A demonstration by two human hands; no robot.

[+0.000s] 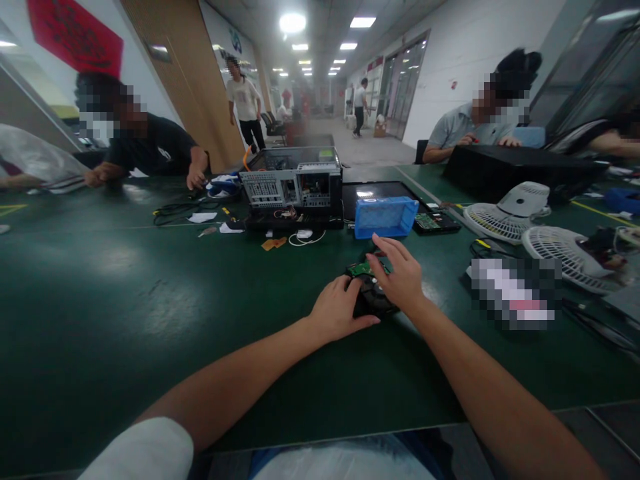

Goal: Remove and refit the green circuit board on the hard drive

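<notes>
A black device with a rounded body (373,301) and a green circuit board (359,269) at its far side lies on the table in front of me. My left hand (336,308) grips it from the left, fingertips on its top and the thumb along its near edge. Over its right side is my right hand (401,275), fingers stretched out and apart near the board. That hand covers part of the device, and whether its fingertips touch it I cannot tell. Just beyond stands a blue plastic bin (383,220), tipped on its side.
An opened computer case (293,183) stands behind, with a flat dark panel (365,191) beside it. A drive with a circuit board (437,222), white fan parts (500,217) and a blurred-out item (515,293) lie to the right. Cables (177,212) lie left. Other people sit across the table.
</notes>
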